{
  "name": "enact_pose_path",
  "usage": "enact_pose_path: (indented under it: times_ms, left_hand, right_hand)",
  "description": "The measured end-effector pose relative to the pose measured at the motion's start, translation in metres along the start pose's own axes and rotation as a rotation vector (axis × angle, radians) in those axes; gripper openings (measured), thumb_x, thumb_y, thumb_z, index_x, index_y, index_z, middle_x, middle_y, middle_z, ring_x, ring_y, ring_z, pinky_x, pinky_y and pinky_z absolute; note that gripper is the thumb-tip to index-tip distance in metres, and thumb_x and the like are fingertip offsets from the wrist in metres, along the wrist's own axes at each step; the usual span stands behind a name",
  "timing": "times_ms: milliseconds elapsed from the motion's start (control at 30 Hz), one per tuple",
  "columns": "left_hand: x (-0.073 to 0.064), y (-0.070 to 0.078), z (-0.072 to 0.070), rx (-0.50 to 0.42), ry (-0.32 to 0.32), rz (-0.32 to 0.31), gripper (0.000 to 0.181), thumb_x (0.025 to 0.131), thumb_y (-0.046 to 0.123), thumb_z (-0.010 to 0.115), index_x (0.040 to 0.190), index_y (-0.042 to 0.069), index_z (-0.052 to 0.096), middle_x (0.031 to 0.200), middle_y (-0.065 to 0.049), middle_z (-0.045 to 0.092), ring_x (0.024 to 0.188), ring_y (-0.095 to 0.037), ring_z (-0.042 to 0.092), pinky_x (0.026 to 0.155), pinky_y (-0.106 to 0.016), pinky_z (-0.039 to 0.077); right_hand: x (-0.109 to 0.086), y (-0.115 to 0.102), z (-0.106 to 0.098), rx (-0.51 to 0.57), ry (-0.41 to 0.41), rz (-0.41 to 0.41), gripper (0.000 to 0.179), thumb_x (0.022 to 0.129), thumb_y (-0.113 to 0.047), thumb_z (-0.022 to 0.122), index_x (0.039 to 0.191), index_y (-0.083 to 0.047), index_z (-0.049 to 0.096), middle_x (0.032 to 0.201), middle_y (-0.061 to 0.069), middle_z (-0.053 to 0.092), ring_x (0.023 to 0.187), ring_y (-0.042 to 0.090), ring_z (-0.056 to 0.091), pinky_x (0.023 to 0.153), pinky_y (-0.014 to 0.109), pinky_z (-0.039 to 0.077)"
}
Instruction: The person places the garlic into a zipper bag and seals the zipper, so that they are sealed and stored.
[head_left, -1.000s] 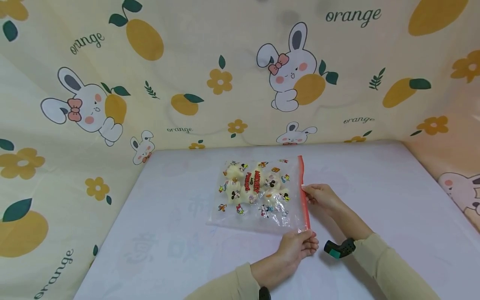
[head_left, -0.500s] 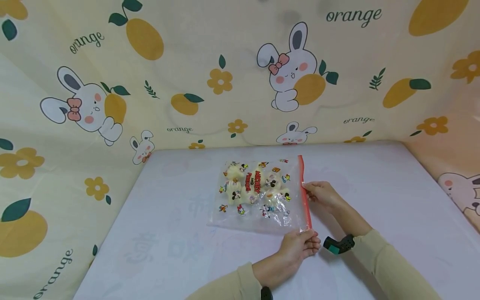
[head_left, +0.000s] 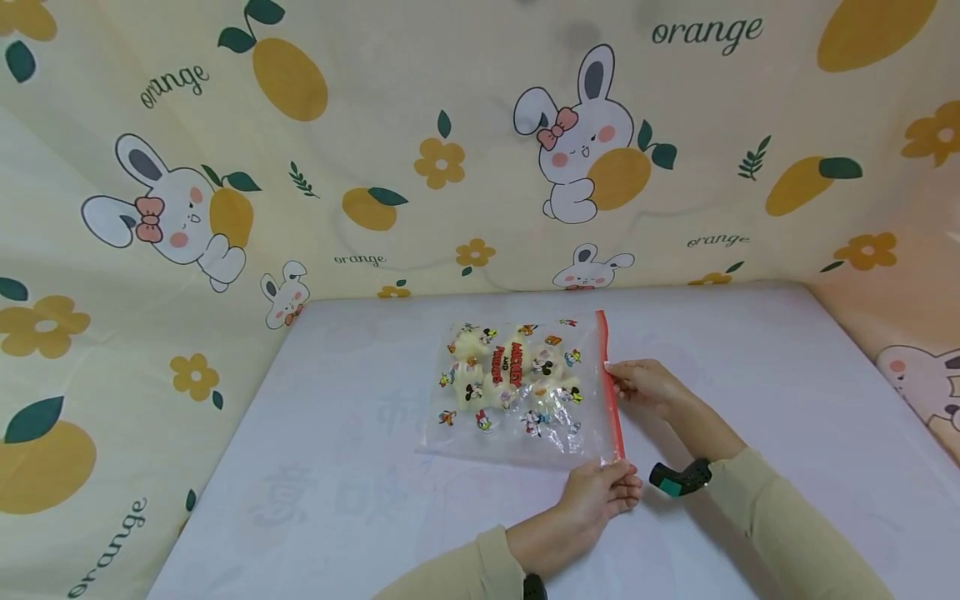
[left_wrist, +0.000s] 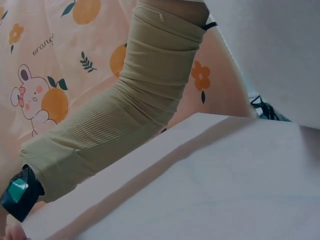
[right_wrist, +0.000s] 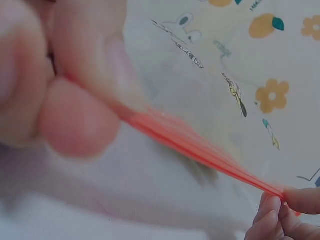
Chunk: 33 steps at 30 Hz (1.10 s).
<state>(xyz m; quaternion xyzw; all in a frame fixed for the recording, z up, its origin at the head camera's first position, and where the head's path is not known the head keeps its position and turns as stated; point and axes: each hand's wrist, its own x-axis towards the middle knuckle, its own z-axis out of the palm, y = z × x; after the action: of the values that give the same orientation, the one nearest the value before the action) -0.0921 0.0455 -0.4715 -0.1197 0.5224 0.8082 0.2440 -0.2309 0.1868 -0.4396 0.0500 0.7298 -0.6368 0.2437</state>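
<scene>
A clear zip bag (head_left: 517, 433) printed with cartoon characters lies on the table, its red zip strip (head_left: 612, 408) along the right side. Several pale cream, rounded pieces (head_left: 468, 343) show through the plastic; their kind is unclear. My left hand (head_left: 588, 500) pinches the near corner of the strip between thumb and fingers. Farther up the same strip, my right hand (head_left: 648, 387) pinches it around the middle. In the right wrist view the red strip (right_wrist: 200, 150) runs taut from the right thumb and fingers to the left hand (right_wrist: 280, 215).
The white-covered table (head_left: 322, 400) reaches back to a patterned cloth backdrop (head_left: 480, 200) with rabbits and oranges. A black wrist device (head_left: 681, 479) sits at the right cuff. The right sleeve (left_wrist: 115, 115) crosses the left wrist view.
The right hand has slid slightly up along the zip strip, away from the body. The left hand and the bag have shifted barely to the right.
</scene>
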Motion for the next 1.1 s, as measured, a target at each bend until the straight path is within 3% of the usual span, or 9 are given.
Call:
enact_pose_path:
  times_ms: [600, 900, 1100]
  left_hand:
    - [0.001, -0.005, 0.010, -0.042, 0.024, -0.014, 0.015, 0.092, 0.011, 0.056, 0.093, 0.000, 0.065, 0.068, 0.004, 0.060, 0.062, -0.006, 0.057, 0.065, -0.018, 0.051]
    - [0.002, -0.004, 0.013, -0.036, 0.033, -0.025, 0.014, 0.092, 0.011, 0.057, 0.093, 0.001, 0.065, 0.069, 0.003, 0.061, 0.063, -0.006, 0.057, 0.065, -0.018, 0.051]
    - [0.002, -0.005, 0.014, -0.035, 0.012, -0.013, 0.014, 0.092, 0.012, 0.056, 0.094, 0.000, 0.065, 0.069, 0.004, 0.061, 0.063, -0.006, 0.057, 0.065, -0.018, 0.051]
  right_hand:
    - [0.006, 0.002, -0.006, -0.062, 0.025, 0.013, 0.031, 0.098, -0.029, 0.052, 0.110, -0.002, 0.061, 0.071, -0.011, 0.057, 0.068, 0.002, 0.052, 0.066, 0.015, 0.046]
    - [0.007, -0.002, -0.007, -0.055, 0.023, 0.030, 0.024, 0.099, -0.027, 0.051, 0.102, -0.006, 0.062, 0.071, -0.011, 0.056, 0.069, 0.003, 0.051, 0.066, 0.017, 0.044]
    - [0.006, -0.004, -0.008, -0.064, 0.033, 0.030, 0.026, 0.099, -0.027, 0.051, 0.105, -0.004, 0.062, 0.071, -0.011, 0.056, 0.069, 0.002, 0.051, 0.067, 0.017, 0.045]
